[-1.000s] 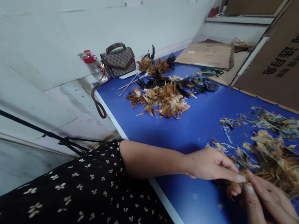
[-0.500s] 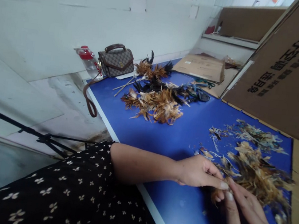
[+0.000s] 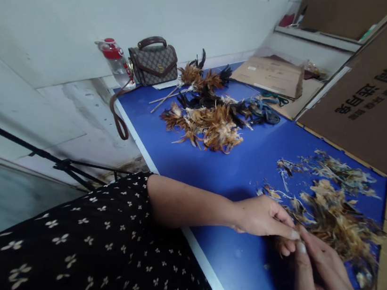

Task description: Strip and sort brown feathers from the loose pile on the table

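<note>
On the blue table [image 3: 247,171], near its pale front edge, my left hand [image 3: 264,217] and my right hand [image 3: 324,288] met fingertip to fingertip over a small tuft of feathers [image 3: 282,246]. My left hand lay low on the smooth tabletop with its fingers nearly closed, thumb and forefinger pinched together on the tuft; my right hand came up from below with its fingers curled partway and its thumb pressed to the same tuft. Only a little of that tuft showed between my fingers, brownish and wispy, so I could not tell its full shape. Just beyond my fingertips, to the right, spread a loose heap of feathers [image 3: 336,221], tan, straw-coloured and dark, ragged and fluffy, with thin pale quills sticking out and scraps scattered around it. Farther off on the table lay a second pile of feathers [image 3: 207,120], rust-brown and black, fuller and glossier, with a few thin sticks [image 3: 164,98] poking from it. Beside that pile, at the table's far left corner, stood a small boxy handbag [image 3: 152,63] with a patterned skin and a brown strap hanging over the edge, and a clear bottle [image 3: 117,61] with a red cap leaned next to it. A big brown cardboard box [image 3: 375,88] with dark printed characters rose along the right side, close behind the loose heap, and a flat cardboard carton [image 3: 270,74] rested at the far end. My dark sleeve with small pale flowers [image 3: 94,246] filled the lower left.
</note>
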`<state>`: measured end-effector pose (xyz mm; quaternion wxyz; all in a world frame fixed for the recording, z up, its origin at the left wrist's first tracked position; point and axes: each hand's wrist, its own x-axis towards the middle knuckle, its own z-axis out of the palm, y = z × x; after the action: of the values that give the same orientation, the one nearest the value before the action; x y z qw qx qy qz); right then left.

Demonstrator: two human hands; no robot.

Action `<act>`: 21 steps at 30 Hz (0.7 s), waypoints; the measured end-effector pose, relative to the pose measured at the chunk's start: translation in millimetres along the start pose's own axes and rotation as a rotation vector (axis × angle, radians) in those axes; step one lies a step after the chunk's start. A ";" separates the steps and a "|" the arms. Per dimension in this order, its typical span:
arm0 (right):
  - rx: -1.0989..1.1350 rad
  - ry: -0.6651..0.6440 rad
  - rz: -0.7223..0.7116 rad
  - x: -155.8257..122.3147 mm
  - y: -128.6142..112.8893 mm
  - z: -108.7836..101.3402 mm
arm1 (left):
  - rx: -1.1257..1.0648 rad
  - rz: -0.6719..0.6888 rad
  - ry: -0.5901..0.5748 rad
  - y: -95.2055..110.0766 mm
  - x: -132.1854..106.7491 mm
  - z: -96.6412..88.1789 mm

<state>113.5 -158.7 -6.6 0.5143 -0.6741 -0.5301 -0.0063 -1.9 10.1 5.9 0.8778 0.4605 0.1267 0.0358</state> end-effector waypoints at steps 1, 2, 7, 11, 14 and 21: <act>0.002 -0.013 -0.008 -0.1 0.8 -0.6 | 0.002 -0.006 0.006 -0.1 0.3 0.1; 0.001 -0.024 -0.014 -0.4 1.4 -1.5 | 0.005 -0.009 0.009 -0.3 0.6 0.1; -0.053 0.019 0.083 -2.8 0.5 -4.9 | 0.002 -0.019 0.032 -1.9 2.0 -0.9; -0.059 -0.006 0.071 -3.2 0.2 -4.3 | -0.019 -0.020 0.049 1.5 1.2 0.2; -0.032 -0.028 0.031 -3.3 2.4 -4.6 | -0.018 -0.032 0.053 3.3 1.4 0.8; -0.002 -0.075 0.265 1.0 3.6 -16.7 | 0.003 -0.063 -0.083 -8.2 12.2 -8.1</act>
<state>125.5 -169.4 -0.6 0.4898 -0.7385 -0.4552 0.0864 7.3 14.1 -7.5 0.8824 0.4586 0.1045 -0.0113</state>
